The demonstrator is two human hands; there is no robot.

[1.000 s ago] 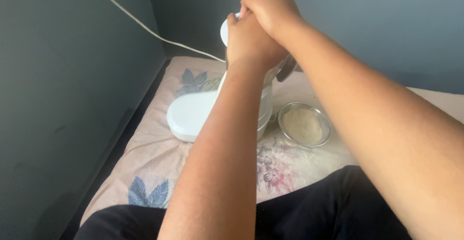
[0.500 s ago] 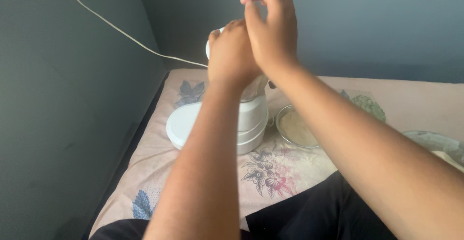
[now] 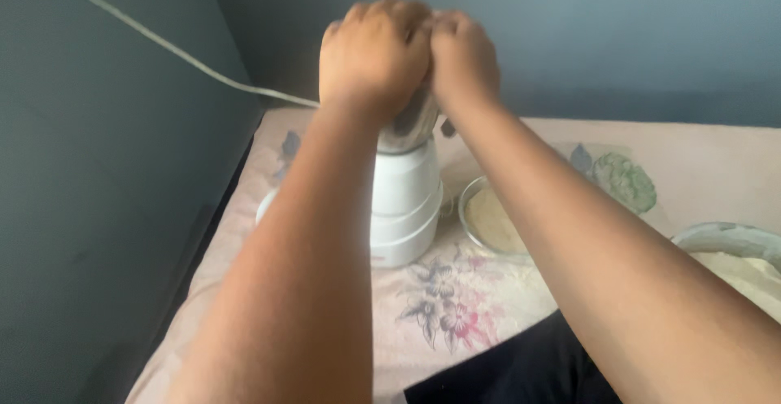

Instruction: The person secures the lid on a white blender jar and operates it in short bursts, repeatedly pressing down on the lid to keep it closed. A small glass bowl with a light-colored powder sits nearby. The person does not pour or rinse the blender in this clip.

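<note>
A white mixer-grinder base (image 3: 403, 205) stands on a pink floral cloth (image 3: 455, 306), with a steel jar (image 3: 411, 127) on top of it. My left hand (image 3: 374, 50) is closed over the top of the jar and hides its lid. My right hand (image 3: 464, 58) presses against the jar's right side, right beside the left hand. A white cord (image 3: 163, 46) runs from the grinder up along the left wall.
A small steel bowl of pale powder (image 3: 492, 217) sits just right of the grinder. A larger bowl with pale contents (image 3: 736, 253) is at the right edge. Dark grey walls close in on the left and behind. My dark-clothed lap (image 3: 504, 371) is at the bottom.
My right hand came down from above the jar to its side. My left hand now covers the white lid fully. The view shifted, bringing the larger bowl further in.
</note>
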